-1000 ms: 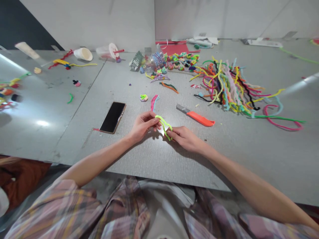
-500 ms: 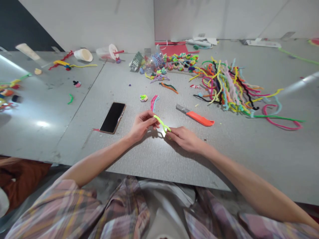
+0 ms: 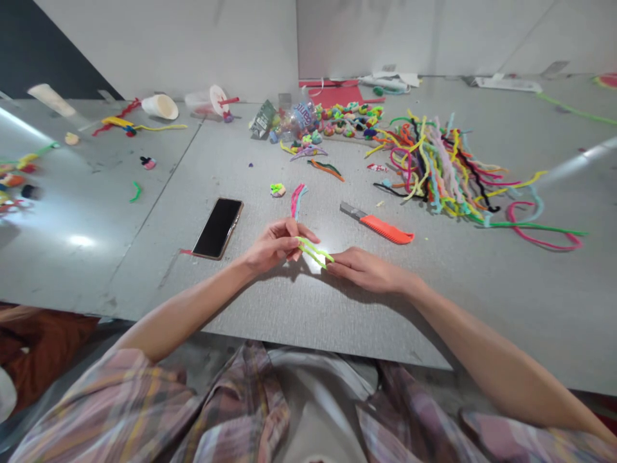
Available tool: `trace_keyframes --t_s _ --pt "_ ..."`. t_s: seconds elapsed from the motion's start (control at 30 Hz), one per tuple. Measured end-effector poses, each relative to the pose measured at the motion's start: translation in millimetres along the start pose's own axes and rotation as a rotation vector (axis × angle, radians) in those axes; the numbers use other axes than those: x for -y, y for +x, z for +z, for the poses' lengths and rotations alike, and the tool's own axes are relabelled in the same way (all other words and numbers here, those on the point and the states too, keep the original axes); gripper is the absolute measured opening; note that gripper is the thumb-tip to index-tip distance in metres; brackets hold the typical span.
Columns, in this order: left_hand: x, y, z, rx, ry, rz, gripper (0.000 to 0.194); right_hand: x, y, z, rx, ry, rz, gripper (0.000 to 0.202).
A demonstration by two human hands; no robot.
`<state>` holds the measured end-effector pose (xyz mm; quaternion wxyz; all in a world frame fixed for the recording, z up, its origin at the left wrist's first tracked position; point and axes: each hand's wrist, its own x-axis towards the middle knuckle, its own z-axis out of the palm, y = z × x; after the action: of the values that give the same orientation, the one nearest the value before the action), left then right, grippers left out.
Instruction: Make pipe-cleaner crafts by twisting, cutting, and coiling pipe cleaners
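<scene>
A yellow-green fuzzy strand (image 3: 314, 252) is stretched between my hands in two nearly parallel lengths. My left hand (image 3: 277, 246) pinches its left end between thumb and fingers. At the other end, my right hand (image 3: 361, 269) has its fingers closed on the strand. Just beyond my left hand lie pink and blue strands (image 3: 297, 198), and a small green-and-cream piece (image 3: 277, 190) sits near them. An orange-handled cutter (image 3: 387, 229) rests beyond my right hand, its blade pointing left. The phone (image 3: 218, 228) lies left of my left hand.
A heap of colourful strands (image 3: 443, 167) spreads across the right. Small twisted pieces (image 3: 349, 119) and a clear plastic bottle (image 3: 294, 122) lie at the back centre. Cups (image 3: 160, 107) lie at the back left. Part of another person (image 3: 48, 354) shows at lower left.
The yellow-green strand has gone from a crossed shape to two spread lengths. My left hand's fingers have stretched out further to the right, and my right hand has shifted slightly right.
</scene>
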<state>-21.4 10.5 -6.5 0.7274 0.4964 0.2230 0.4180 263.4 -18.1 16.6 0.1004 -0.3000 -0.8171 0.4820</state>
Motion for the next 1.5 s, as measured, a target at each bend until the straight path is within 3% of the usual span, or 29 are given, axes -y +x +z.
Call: trace_keyframes --t_s 0.4,0.67,0.83,0.97,1.07,1.27,1.4,1.5 --pt "-0.9 2.1 5.7 0.013 -0.020 -0.017 0.044 -0.3 -0.2 -1.7 0.037 -0.053 -0.012 0.049" --pt "-1.2 5.9 9.6 -0.118 0.029 0.010 0.044 1.2 2.7 3.8 0.024 -0.171 -0.038 0.052" --pt "-27.6 11.6 2.6 -0.141 0.284 -0.055 0.042 7.5 3.4 11.2 -0.009 -0.230 -0.007 0.040" --pt "-67.3 38.2 -15.1 -0.248 0.467 -0.053 0.030 9.5 1.2 11.2 -0.079 -0.195 0.013 0.036" --pt "-82.4 73.1 -34.9 -0.245 0.666 -0.055 0.016 9.2 0.1 9.8 -0.106 -0.206 0.001 0.035" --pt "-64.8 134.6 -64.0 -0.354 1.025 -0.151 0.014 7.9 -0.8 10.1 -0.112 -0.233 -0.018 0.035" --pt "-57.4 148.6 -60.9 -0.358 1.162 -0.208 0.016 1.5 -0.9 13.8 -0.116 -0.281 -0.062 0.034" --pt "-62.6 150.5 -55.6 -0.347 1.202 -0.228 0.017 -7.1 -1.9 10.7 -0.233 -0.412 -0.063 0.038"
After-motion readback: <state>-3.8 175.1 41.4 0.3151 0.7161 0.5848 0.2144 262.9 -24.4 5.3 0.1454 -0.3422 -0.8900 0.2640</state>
